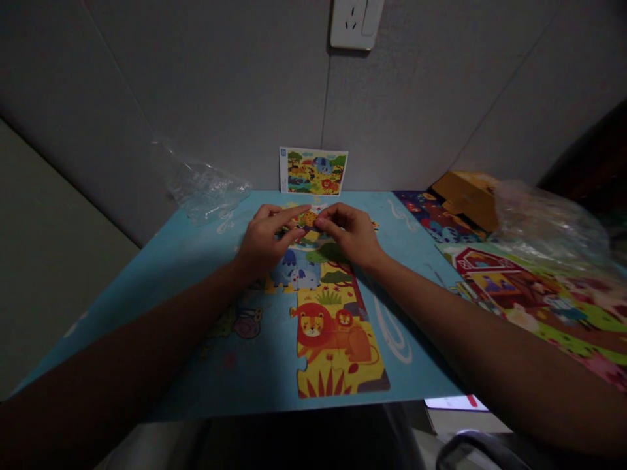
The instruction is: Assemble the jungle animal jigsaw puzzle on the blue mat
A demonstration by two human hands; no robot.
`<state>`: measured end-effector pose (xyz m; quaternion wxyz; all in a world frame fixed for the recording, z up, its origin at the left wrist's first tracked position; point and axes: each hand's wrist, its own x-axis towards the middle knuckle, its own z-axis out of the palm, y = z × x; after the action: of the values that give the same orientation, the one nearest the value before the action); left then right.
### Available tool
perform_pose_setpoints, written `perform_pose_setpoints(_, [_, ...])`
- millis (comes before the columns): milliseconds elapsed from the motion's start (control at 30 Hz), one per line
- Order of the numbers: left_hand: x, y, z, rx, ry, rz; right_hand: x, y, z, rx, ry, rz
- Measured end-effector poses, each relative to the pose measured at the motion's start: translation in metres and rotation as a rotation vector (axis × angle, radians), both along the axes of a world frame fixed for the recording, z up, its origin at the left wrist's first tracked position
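Note:
Near the table's far edge, my right hand (353, 232) pinches a small yellow-orange jigsaw piece (309, 219) by its right side. My left hand (264, 236) is at the piece's left, its index finger stretched out and its thumb apart; whether it touches the piece is unclear. Other loose pieces lie under and behind the fingers, partly hidden. Closer to me is a joined part of the jigsaw (337, 333) with two lions, grass and a tree. An elephant section (296, 269) adjoins its upper left, partly below my left hand.
A picture card (313, 172) of the animal scene leans on the wall under a socket (356, 23). Clear plastic wrap (208, 192) lies at back left. At right are a farm picture (543, 307), an orange-brown box (467, 196) and more plastic wrap (553, 219) on the blue table (196, 261).

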<state>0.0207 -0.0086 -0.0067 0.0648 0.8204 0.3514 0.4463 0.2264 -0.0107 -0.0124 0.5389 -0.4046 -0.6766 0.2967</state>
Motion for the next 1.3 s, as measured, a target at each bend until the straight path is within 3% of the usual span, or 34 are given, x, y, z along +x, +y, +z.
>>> perform_pose_setpoints(167, [0.001,0.002,-0.003,-0.032,0.018,0.014,0.002,0.000,0.004,0.033,-0.101,-0.076])
perform_pose_setpoints(300, [0.000,0.005,-0.003,-0.036,0.005,0.099,0.027,0.010,0.012,0.084,-0.325,-0.440])
perform_pose_setpoints(433, [-0.005,0.010,-0.003,-0.038,-0.020,0.263,0.062,0.024,0.011,-0.104,-0.620,-0.769])
perform_pose_setpoints(500, [-0.008,0.013,-0.005,-0.061,0.004,0.323,0.072,0.028,0.007,-0.206,-0.715,-0.820])
perform_pose_setpoints(600, [-0.010,0.017,-0.009,-0.096,0.028,0.369,0.071,0.029,0.003,-0.202,-0.789,-0.862])
perform_pose_setpoints(667, [-0.011,0.019,-0.012,-0.115,0.026,0.383,0.060,0.027,0.002,-0.111,-0.834,-0.833])
perform_pose_setpoints(800, [-0.010,0.024,-0.016,-0.141,0.022,0.387,0.027,0.018,0.004,0.081,-0.919,-0.485])
perform_pose_setpoints(1033, [-0.009,0.030,-0.019,-0.216,0.114,0.427,0.008,0.015,-0.001,-0.128,-1.047,-0.067])
perform_pose_setpoints(1100, [-0.007,0.028,-0.020,-0.201,0.178,0.408,0.009,0.016,-0.003,-0.133,-1.041,-0.039])
perform_pose_setpoints(1300, [-0.001,0.016,-0.018,-0.241,0.309,0.435,-0.001,0.018,-0.002,-0.057,-1.024,-0.134])
